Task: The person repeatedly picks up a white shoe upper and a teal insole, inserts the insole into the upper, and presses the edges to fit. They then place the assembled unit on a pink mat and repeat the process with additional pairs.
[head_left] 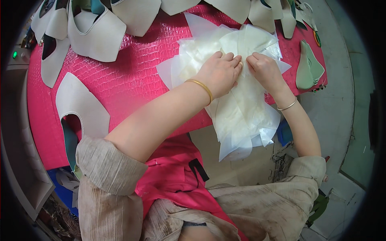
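A loose pile of thin, translucent whitish sheets (241,108), cut in pointed shapes, lies on the pink table and hangs over its front edge. My left hand (220,74) rests palm down across the upper part of the pile, fingers spread a little and bent at the tips. Close to its right, my right hand (265,70) is closed in a pinch at the pile's upper right. The fingertips hide what is between them, which seems to be the edge of one sheet.
White shoe uppers (96,36) line the table's (144,68) far edge, and another upper (82,98) lies at the left. A pale green shoe-shaped piece (309,66) is at the right edge. Scissors (315,34) lie at the far right corner.
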